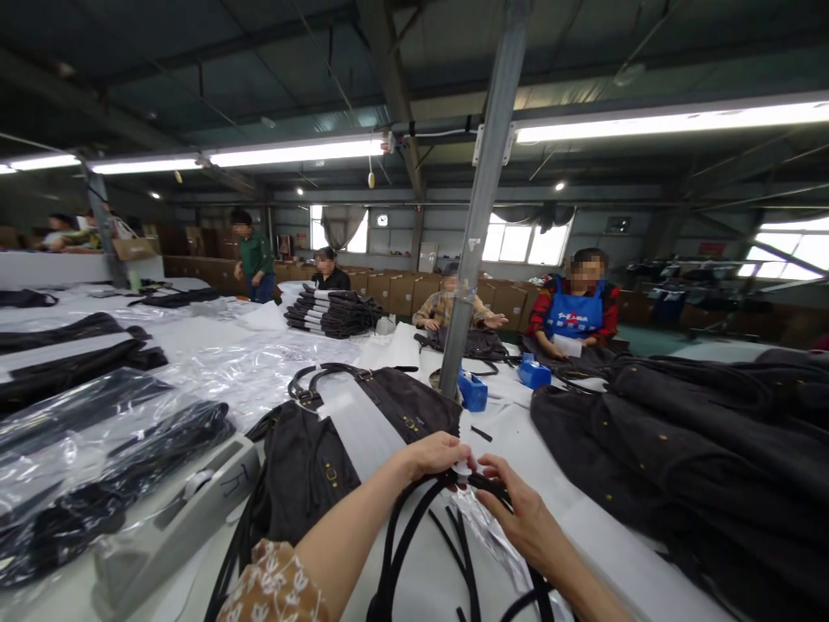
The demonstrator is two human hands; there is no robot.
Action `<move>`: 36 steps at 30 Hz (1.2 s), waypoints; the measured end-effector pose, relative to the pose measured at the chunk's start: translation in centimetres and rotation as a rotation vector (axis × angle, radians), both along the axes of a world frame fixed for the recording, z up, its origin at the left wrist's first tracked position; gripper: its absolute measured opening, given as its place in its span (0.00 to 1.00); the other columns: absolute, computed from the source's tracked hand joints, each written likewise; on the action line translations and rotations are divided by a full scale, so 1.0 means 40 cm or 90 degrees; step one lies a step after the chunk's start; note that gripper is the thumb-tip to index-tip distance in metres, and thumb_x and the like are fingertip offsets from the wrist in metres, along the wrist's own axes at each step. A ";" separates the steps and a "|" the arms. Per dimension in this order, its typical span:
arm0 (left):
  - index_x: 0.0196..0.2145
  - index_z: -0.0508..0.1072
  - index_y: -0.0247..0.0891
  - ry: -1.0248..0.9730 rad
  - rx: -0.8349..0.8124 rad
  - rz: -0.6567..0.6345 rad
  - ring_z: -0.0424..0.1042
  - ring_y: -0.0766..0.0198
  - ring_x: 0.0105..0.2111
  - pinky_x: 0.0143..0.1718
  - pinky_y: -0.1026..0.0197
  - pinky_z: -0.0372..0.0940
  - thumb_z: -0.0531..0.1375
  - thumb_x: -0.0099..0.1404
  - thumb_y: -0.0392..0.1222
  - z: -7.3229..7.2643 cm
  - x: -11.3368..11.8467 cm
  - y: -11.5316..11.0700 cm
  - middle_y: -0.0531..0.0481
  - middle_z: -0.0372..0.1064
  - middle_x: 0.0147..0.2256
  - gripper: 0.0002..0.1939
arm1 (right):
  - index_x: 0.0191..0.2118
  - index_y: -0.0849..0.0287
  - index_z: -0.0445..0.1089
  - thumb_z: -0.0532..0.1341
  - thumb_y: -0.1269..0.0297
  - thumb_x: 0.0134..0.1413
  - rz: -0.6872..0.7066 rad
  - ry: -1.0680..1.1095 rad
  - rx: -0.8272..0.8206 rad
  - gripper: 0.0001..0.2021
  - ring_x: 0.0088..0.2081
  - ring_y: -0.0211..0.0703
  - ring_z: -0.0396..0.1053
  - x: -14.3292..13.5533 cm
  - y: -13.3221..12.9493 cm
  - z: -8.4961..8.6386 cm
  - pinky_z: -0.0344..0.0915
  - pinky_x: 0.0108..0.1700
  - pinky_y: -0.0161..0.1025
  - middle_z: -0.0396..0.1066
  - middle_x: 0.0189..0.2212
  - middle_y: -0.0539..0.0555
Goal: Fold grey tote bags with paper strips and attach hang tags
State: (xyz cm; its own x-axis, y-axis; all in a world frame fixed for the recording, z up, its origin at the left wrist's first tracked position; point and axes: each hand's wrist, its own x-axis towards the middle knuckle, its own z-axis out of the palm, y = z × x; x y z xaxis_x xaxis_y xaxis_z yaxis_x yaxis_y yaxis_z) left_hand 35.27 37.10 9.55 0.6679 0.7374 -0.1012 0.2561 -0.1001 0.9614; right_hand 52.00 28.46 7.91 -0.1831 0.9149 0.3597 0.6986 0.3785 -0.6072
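My left hand (440,455) is closed at the top of a loop of black straps (407,529), pinching a small white wrap around them. From the other side my right hand (513,501) curls its fingers around the same straps, close to the white wrap (462,469). The straps hang down in arcs toward me, with loose black ends between them. Just beyond my left forearm lies a dark bag (301,453) with brass buckles, a white sheet (363,423) laid across it. Part of the wrap is hidden by my fingers.
A grey tape dispenser (174,527) stands at the left beside plastic-wrapped dark bags (161,449). A metal post (476,216) rises from the table ahead, near blue tape dispensers (472,391). Dark bags are heaped at right (686,432). Several people work across the table.
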 end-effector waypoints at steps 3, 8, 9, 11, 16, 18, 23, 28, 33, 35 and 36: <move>0.26 0.72 0.33 0.036 0.076 0.079 0.65 0.66 0.24 0.29 0.63 0.63 0.51 0.61 0.51 0.004 0.017 0.013 0.52 0.67 0.22 0.19 | 0.49 0.51 0.63 0.57 0.59 0.53 0.030 -0.026 0.026 0.17 0.49 0.44 0.67 -0.022 0.026 0.005 0.62 0.52 0.41 0.70 0.48 0.53; 0.23 0.74 0.34 0.138 0.204 0.217 0.68 0.60 0.30 0.35 0.60 0.61 0.54 0.59 0.44 -0.006 0.035 0.017 0.47 0.70 0.25 0.14 | 0.52 0.53 0.64 0.55 0.62 0.54 -0.031 -0.093 0.048 0.18 0.49 0.48 0.69 -0.048 0.047 -0.026 0.65 0.49 0.44 0.71 0.48 0.55; 0.25 0.74 0.35 0.154 0.221 0.238 0.69 0.59 0.32 0.36 0.60 0.61 0.53 0.59 0.44 -0.009 0.038 0.015 0.45 0.71 0.27 0.14 | 0.52 0.53 0.64 0.53 0.62 0.56 -0.041 -0.110 0.063 0.17 0.48 0.48 0.69 -0.049 0.046 -0.035 0.65 0.48 0.44 0.71 0.48 0.56; 0.27 0.75 0.37 0.179 0.246 0.273 0.70 0.57 0.35 0.38 0.60 0.61 0.52 0.61 0.45 -0.017 0.047 0.010 0.42 0.73 0.31 0.15 | 0.52 0.53 0.64 0.50 0.61 0.59 -0.055 -0.139 0.106 0.17 0.47 0.47 0.70 -0.050 0.041 -0.053 0.66 0.46 0.42 0.71 0.47 0.56; 0.31 0.75 0.38 0.219 0.280 0.318 0.71 0.56 0.38 0.39 0.59 0.62 0.48 0.64 0.46 -0.044 0.060 0.018 0.41 0.74 0.35 0.18 | 0.53 0.57 0.64 0.46 0.62 0.63 -0.126 -0.265 0.167 0.18 0.38 0.48 0.71 -0.067 0.035 -0.088 0.63 0.38 0.42 0.73 0.38 0.59; 0.32 0.75 0.38 0.218 0.284 0.286 0.72 0.58 0.38 0.40 0.61 0.62 0.47 0.65 0.46 -0.059 0.045 0.024 0.43 0.74 0.35 0.18 | 0.54 0.57 0.63 0.46 0.64 0.63 -0.143 -0.348 0.144 0.18 0.37 0.48 0.70 -0.072 0.035 -0.107 0.61 0.38 0.42 0.72 0.36 0.59; 0.43 0.71 0.35 0.218 0.276 0.158 0.72 0.57 0.38 0.43 0.59 0.64 0.46 0.66 0.49 -0.118 -0.029 0.002 0.44 0.73 0.36 0.20 | 0.58 0.55 0.57 0.58 0.59 0.57 -0.133 -0.443 -0.033 0.24 0.44 0.53 0.67 -0.025 0.011 -0.176 0.58 0.42 0.45 0.71 0.42 0.59; 0.60 0.56 0.44 0.280 0.415 0.089 0.54 0.48 0.59 0.59 0.47 0.51 0.58 0.58 0.41 -0.236 -0.083 -0.116 0.41 0.55 0.59 0.32 | 0.45 0.56 0.66 0.59 0.59 0.55 -0.152 -0.453 -0.114 0.13 0.44 0.52 0.65 0.032 -0.040 -0.233 0.57 0.41 0.42 0.69 0.40 0.59; 0.62 0.52 0.38 0.384 0.449 0.089 0.56 0.53 0.59 0.57 0.48 0.56 0.45 0.56 0.24 -0.356 -0.121 -0.165 0.39 0.53 0.61 0.35 | 0.46 0.57 0.66 0.54 0.64 0.60 -0.205 -0.415 -0.126 0.10 0.42 0.47 0.65 0.012 -0.051 -0.274 0.58 0.41 0.39 0.67 0.40 0.59; 0.62 0.51 0.38 0.345 0.433 0.055 0.56 0.60 0.59 0.60 0.54 0.53 0.43 0.56 0.23 -0.355 -0.129 -0.154 0.43 0.55 0.60 0.36 | 0.46 0.58 0.66 0.52 0.64 0.61 -0.219 -0.402 -0.139 0.11 0.44 0.47 0.64 -0.001 -0.051 -0.271 0.58 0.42 0.39 0.67 0.41 0.60; 0.63 0.50 0.39 0.332 0.427 0.038 0.55 0.62 0.60 0.61 0.55 0.51 0.44 0.57 0.24 -0.343 -0.131 -0.148 0.46 0.56 0.60 0.36 | 0.46 0.58 0.66 0.52 0.63 0.62 -0.218 -0.399 -0.150 0.11 0.44 0.48 0.64 -0.004 -0.053 -0.262 0.57 0.43 0.40 0.67 0.41 0.60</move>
State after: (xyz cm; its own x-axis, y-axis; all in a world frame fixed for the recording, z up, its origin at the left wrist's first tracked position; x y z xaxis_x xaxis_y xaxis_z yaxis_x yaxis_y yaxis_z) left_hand 30.04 31.17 -4.18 0.6150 0.7838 0.0861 0.6726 -0.5785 0.4615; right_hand 51.83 26.35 -2.56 0.0198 0.9974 0.0689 0.9953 -0.0131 -0.0958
